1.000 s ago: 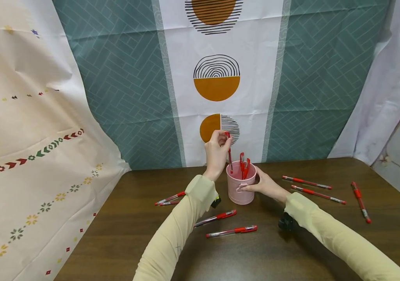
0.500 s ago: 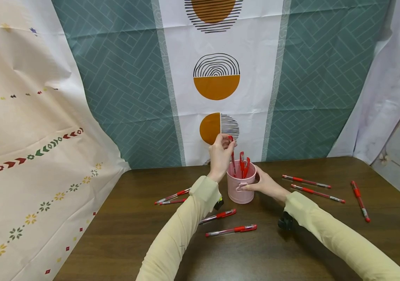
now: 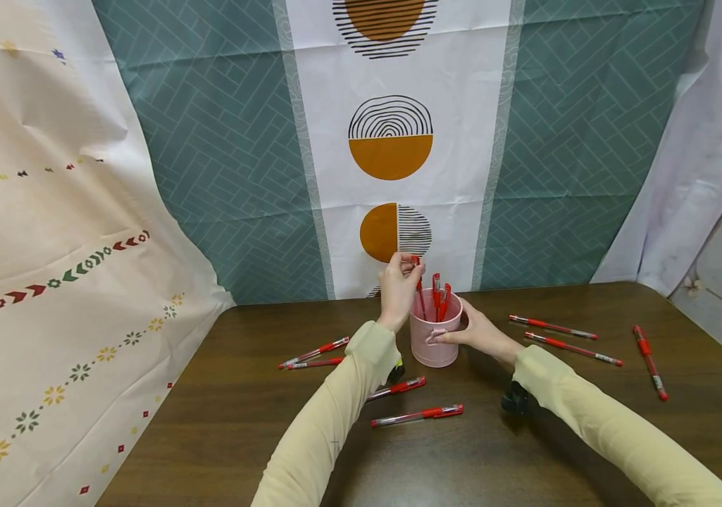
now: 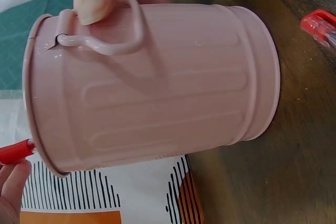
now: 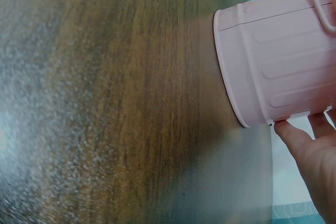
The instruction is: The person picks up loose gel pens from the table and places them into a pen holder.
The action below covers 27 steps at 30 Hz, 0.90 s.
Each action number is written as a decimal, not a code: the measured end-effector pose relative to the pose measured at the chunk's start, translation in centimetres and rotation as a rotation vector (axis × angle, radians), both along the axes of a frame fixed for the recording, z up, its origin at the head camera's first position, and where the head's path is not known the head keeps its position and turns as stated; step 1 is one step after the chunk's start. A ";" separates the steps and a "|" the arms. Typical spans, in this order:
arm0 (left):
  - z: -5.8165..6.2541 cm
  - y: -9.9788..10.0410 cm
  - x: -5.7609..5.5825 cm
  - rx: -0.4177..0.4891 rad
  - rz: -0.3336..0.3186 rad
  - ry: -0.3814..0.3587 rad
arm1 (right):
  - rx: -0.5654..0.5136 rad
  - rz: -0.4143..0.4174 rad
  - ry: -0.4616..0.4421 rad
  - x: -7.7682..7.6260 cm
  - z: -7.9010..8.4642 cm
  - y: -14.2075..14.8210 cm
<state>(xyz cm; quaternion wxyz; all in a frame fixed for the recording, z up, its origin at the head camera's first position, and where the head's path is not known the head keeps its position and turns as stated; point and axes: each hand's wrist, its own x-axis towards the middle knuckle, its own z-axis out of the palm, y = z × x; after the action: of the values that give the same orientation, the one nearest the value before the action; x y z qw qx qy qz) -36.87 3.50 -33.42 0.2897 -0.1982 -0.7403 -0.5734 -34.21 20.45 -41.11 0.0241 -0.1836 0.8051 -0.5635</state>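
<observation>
Head view: the left hand [image 3: 396, 289] pinches a red pen [image 3: 422, 299], lower end inside the upright pink bucket [image 3: 434, 350] at 9 o'clock; the right hand [image 3: 480, 334] grips the bucket from 3 o'clock. Probable step: insertion. Next move calls for lowering, then releasing. Left wrist view: thumb [image 4: 95, 3] on handle [image 4: 110, 49], 11 o'clock. Right wrist view: supporting fingers [image 5: 294, 139], 4 o'clock.

Behind the brown wood-grained table [image 3: 221, 429] there hangs a green-blue cloth [image 3: 221, 176]; its white middle band [image 3: 462, 91] bears orange and black round figures. At left is a cream cloth [image 3: 69, 218] with flower patterns, at right a whitish cloth [image 3: 668, 190].
</observation>
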 end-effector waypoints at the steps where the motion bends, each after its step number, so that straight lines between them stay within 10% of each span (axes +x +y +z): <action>1: -0.1 0.1 -0.1 -0.008 0.006 0.001 | 0.002 0.000 0.002 0.0 0.0 0.0; 27: -1.6 0.6 -0.9 -0.287 0.080 -0.091 | 0.006 0.036 -0.025 2.0 2.9 -0.5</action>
<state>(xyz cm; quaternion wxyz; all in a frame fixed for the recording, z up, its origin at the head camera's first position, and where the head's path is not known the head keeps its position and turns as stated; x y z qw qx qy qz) -37.79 4.13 -35.04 0.2471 -0.1819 -0.8344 -0.4579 -32.17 19.95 -38.26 0.0449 -0.1908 0.8031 -0.5627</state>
